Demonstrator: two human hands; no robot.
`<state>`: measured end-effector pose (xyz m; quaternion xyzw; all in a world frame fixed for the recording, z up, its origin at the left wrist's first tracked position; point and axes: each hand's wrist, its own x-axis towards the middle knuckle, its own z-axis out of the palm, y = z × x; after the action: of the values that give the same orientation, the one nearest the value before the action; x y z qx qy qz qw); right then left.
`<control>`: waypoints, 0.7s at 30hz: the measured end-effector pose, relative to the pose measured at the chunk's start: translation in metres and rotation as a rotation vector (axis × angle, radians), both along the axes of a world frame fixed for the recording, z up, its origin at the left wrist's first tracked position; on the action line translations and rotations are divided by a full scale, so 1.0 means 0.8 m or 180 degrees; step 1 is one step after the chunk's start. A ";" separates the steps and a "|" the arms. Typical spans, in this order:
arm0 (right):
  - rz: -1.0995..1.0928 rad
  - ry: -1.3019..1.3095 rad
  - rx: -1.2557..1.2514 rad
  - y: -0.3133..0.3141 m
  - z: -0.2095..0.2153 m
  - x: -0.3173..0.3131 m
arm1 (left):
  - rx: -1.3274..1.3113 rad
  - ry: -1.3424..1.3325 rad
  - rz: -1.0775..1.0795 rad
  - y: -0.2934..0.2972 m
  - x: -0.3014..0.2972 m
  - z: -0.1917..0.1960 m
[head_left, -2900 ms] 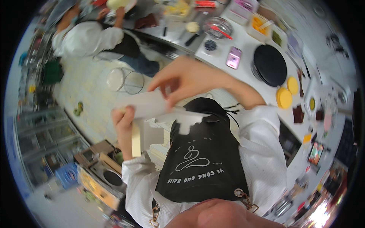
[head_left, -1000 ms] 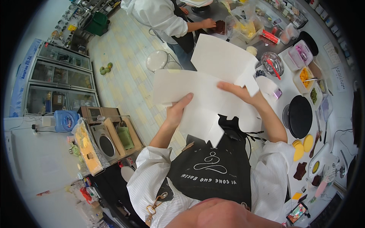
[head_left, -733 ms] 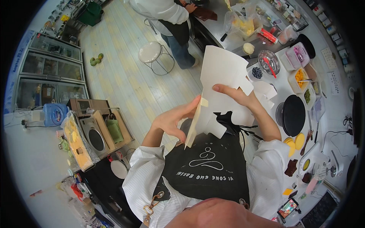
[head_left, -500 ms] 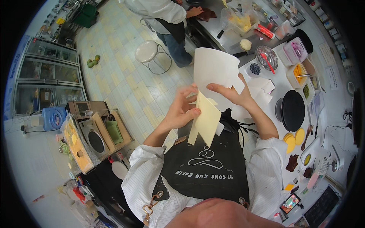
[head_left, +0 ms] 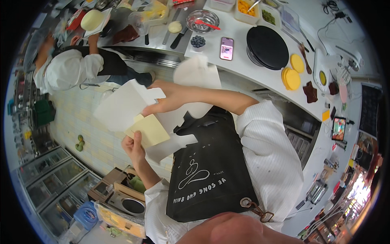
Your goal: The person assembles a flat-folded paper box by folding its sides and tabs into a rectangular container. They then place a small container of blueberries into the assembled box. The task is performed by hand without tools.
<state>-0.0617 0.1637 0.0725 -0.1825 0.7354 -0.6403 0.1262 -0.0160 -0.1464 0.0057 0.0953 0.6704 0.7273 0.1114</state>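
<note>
A pale yellow folded card piece [head_left: 149,130] is pinched between the thumb and fingers of my left hand [head_left: 135,149], in front of my apron. My right hand [head_left: 168,97] reaches across from the right and is closed on white die-cut cardboard [head_left: 122,105], a flat sheet with notched edges. More white cardboard [head_left: 199,77] shows beyond my right wrist, and another notched white flap [head_left: 168,147] hangs below the yellow card. Whether these white parts are one piece or several I cannot tell. Some of my right fingers are hidden behind the cardboard.
On the white counter [head_left: 239,65] sit a phone [head_left: 227,49], blueberries [head_left: 198,42], a steel bowl [head_left: 202,21] with a red spatula, a black turntable [head_left: 267,47] and yellow rounds [head_left: 291,79]. A co-worker [head_left: 77,69] stands at the far left, near a pale cake [head_left: 92,20].
My view has swung toward the counter on the right. The white cardboard and the yellow card have tilted and shifted left in the picture. The phone on the counter now shows in full.
</note>
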 end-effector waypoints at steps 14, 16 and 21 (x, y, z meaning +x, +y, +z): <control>0.0044 0.0446 -0.0063 0.012 0.000 -0.001 | 0.1349 -0.0221 -0.0084 -0.011 -0.062 0.056; 0.0080 0.0618 -0.0274 0.014 -0.005 -0.001 | 0.0237 -0.0150 0.0151 0.023 -0.054 0.085; 0.0094 0.0946 -0.0109 0.010 -0.012 -0.004 | -0.1600 0.0800 0.0588 0.092 -0.064 0.110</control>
<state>-0.0649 0.1719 0.0630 -0.2882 0.7322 -0.6167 0.0222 -0.0671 -0.0732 0.0937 0.0926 0.8439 0.5281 -0.0190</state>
